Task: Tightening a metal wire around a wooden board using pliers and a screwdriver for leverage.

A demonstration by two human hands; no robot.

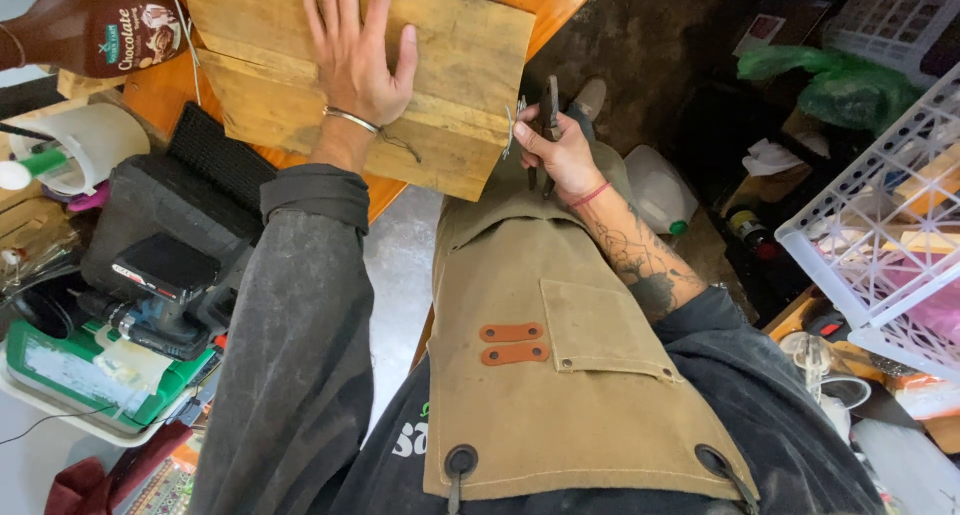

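**Left hand pressing the block, right hand gripping pliers at its edge**

The left hand is lying flat on top of the wooden block, its grip spread apart, fingers splayed and pointing toward 12 o'clock, palm pressing down on the wood. A thin metal bangle is circling that wrist. The right hand is sitting just beside the block's 3 o'clock edge, its grip clamped around the dark handles of a pair of pliers, whose nose is pointing toward 12 o'clock. A small piece of bent wire is showing between the hand and the edge of the wood; whether the pliers are biting it cannot be told.

The block is resting on the orange table and overhanging its near edge, above a tan canvas apron. At 10 o'clock from the block a brown syrup bottle is lying on the table. At 8 o'clock a black cordless tool is sitting in clutter. At 3 o'clock a white plastic crate is standing well apart.
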